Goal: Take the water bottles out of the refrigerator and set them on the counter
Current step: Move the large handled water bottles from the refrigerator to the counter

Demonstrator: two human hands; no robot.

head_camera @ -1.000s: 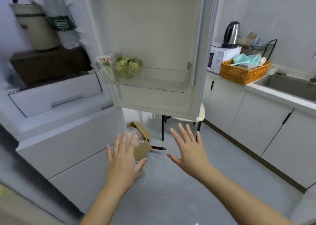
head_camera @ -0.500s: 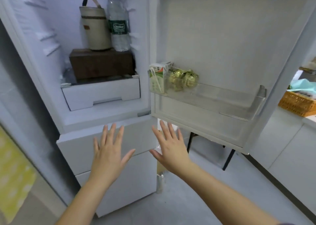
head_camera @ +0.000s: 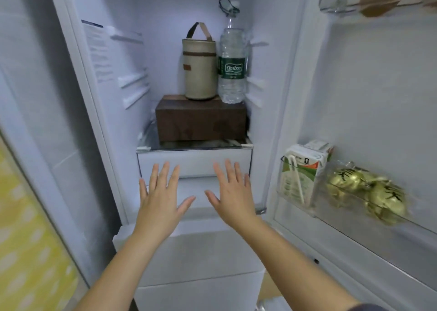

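Inside the open refrigerator point(head_camera: 165, 15), the water bottle point(head_camera: 233, 57) stands upright on the right end of a dark brown box point(head_camera: 201, 121), which rests on the glass shelf point(head_camera: 194, 146). A beige cylindrical bag point(head_camera: 199, 69) with a strap handle stands just left of the bottle; whether they touch cannot be told. The right wall's shelf rails point(head_camera: 256, 83) lie close beside the bottle. Open room lies above the cap, in front of the bottle, and between the bag and the left wall. The left hand point(head_camera: 160, 202) and right hand point(head_camera: 234, 197) are raised side by side before the white drawer point(head_camera: 194, 161) below the shelf edge, fingers point(head_camera: 158, 176) straight, spread and holding nothing, well below the bottle. To the right, a door bin point(head_camera: 295, 206) carries a drink carton point(head_camera: 300, 176) and gold-wrapped items point(head_camera: 369, 192).
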